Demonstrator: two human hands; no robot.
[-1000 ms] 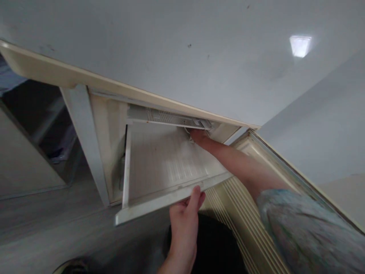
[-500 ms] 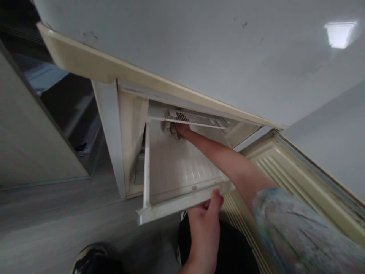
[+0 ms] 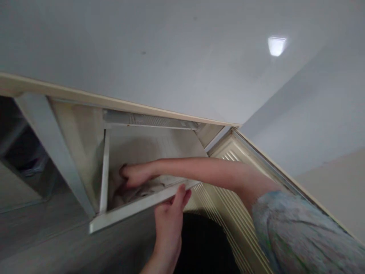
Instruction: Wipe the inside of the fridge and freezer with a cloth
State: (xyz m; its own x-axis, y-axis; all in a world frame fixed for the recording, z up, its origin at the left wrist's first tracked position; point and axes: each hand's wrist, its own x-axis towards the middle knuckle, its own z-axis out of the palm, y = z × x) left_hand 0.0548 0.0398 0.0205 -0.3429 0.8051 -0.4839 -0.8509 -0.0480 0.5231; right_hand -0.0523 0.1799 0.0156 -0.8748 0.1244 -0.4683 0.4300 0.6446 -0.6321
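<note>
A white fridge drawer [image 3: 125, 215] is pulled part of the way out of the open compartment. My left hand [image 3: 170, 215] grips its front rim, thumb on top and fingers curled beneath. Inside the drawer, near the front left corner, my right hand [image 3: 137, 176] is closed and pressed down toward the bottom. A pale crumpled cloth [image 3: 149, 188] shows beside and below that hand, partly hidden by it and blurred.
The cream ribbed fridge door [image 3: 228, 217] stands open at the right, under my right forearm. Above the drawer spans the white upper door [image 3: 171, 68]. A slotted grille [image 3: 154, 120] sits at the back. Dark shelving [image 3: 25, 148] is at the left.
My right hand has moved with the cloth from the back of the drawer to its front left corner. My left hand keeps its grip on the rim. The camera view has shifted right.
</note>
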